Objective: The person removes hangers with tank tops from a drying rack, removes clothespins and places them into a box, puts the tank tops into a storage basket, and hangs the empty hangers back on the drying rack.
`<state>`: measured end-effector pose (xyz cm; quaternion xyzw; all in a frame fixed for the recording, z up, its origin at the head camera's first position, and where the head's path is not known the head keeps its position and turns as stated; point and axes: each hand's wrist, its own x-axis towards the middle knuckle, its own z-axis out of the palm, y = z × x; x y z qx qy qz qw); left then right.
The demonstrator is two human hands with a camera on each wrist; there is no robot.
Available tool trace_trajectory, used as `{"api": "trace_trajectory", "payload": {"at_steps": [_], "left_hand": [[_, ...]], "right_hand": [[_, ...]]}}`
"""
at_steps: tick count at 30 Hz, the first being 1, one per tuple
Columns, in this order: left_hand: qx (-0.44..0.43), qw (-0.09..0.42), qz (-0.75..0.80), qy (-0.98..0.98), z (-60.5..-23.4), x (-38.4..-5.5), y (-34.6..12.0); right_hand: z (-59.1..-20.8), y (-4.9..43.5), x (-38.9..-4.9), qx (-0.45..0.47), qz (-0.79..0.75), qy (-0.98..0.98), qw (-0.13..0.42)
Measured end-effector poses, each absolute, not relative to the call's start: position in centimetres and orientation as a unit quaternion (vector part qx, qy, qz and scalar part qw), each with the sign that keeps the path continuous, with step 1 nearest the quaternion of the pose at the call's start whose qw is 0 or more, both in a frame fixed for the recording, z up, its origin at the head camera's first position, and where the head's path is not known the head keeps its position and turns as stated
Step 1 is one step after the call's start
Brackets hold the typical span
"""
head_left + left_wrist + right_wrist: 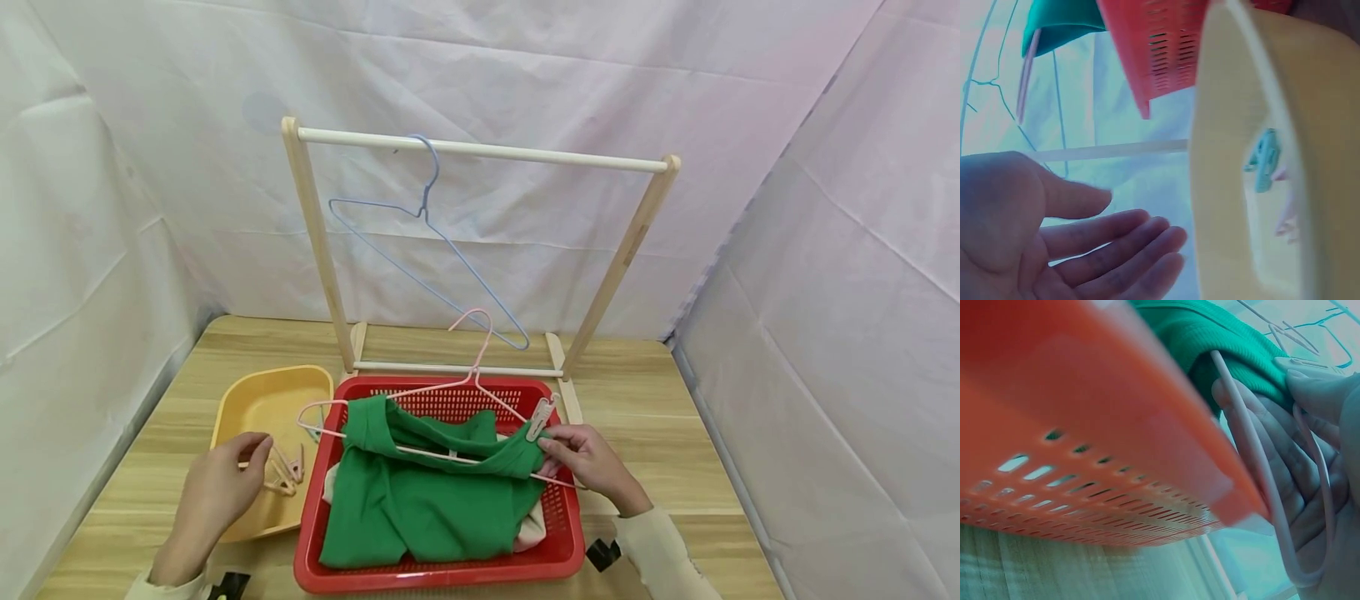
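A green garment (435, 508) hangs by its folded-over upper edge on a pink hanger (476, 373), its lower part lying in the red basket (442, 580). At the hanger's right end, my right hand (588, 457) pinches the cloth, thumb above and fingers beneath. A pale clothespin (538, 419) sits on the cloth right by that thumb. In the right wrist view, the hanger's looped end (1304, 575) passes across the fingers. My left hand (225, 483) is over the near side of the yellow tray (273, 383), fingers loosely bent, holding nothing.
Several clothespins (296, 463) lie in the tray, a teal one (1264, 159) among them. Behind the basket stands a wooden rack (637, 225) with a blue hanger (450, 242) on its white bar (525, 153). Cream cloth (531, 530) lies beneath the green garment. White sheets surround the table.
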<state>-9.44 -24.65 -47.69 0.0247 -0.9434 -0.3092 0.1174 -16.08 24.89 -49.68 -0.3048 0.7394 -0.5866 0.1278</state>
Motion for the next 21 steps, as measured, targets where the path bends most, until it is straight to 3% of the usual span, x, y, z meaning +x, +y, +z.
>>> {"api": "trace_trajectory", "payload": {"at_steps": [4, 11, 21], "left_hand": [[0.027, 0.182, -0.31, -0.933, -46.9, -9.3, -24.0], [-0.007, 0.25, -0.329, -0.91, -45.8, -9.4, -22.8], [-0.052, 0.226, -0.376, -0.897, -45.3, -9.6, -21.4]], "right_hand": [[-49.7, 24.9, -16.1, -0.306, -0.584, 0.741, 0.129], [-49.8, 25.0, -16.2, -0.309, -0.583, 0.739, 0.133], [-49.9, 25.1, -16.4, -0.326, -0.582, 0.732, 0.136]]}}
